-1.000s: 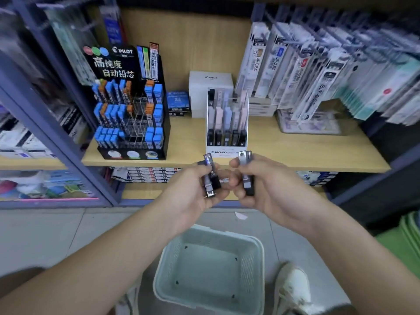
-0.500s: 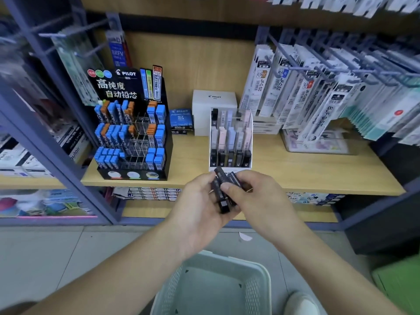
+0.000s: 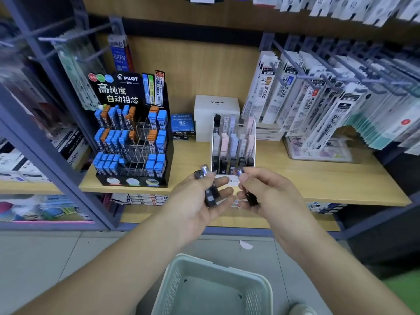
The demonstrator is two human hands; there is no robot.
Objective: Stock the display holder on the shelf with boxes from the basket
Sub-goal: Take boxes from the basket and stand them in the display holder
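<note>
A white display holder (image 3: 253,137) stands on the wooden shelf (image 3: 318,178), its slots filled with slim pastel and black boxes. Just in front of it, my left hand (image 3: 195,201) grips a few slim black boxes (image 3: 210,195) with silvery ends. My right hand (image 3: 268,192) holds one black box (image 3: 251,197) of the same kind, a short gap apart from the left hand. A pale green basket (image 3: 172,289) sits on the floor below my arms; its visible inside looks bare.
A black Pilot lead display (image 3: 134,142) with blue and orange cases stands at the shelf's left. A white Pilot box (image 3: 216,105) is behind the holder. Packets hang on hooks (image 3: 318,92) at the right. A clear tray (image 3: 318,153) sits beneath them.
My hands were pressed together around the bundle of boxes; they have now drawn apart, the right one taking a single box. The camera view has tilted upward and closer to the shelf.
</note>
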